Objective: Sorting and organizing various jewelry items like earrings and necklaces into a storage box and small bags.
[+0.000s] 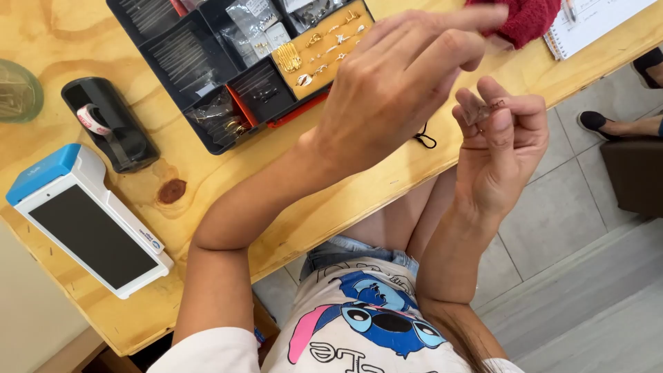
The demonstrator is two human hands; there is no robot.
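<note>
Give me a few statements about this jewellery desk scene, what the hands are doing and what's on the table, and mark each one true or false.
1. The right hand pinches a tiny piece between its fingertips. True.
2. The left hand rests flat on the wooden table. False: it is raised above the table, fingers curled.
3. The black organiser tray holds small gold-coloured pieces in one compartment. True.
4. The tape dispenser is white. False: it is black.
5. The white and blue handheld terminal lies on the table, screen up. True.
6. The red cloth covers the terminal. False: it lies at the table's far edge.
</note>
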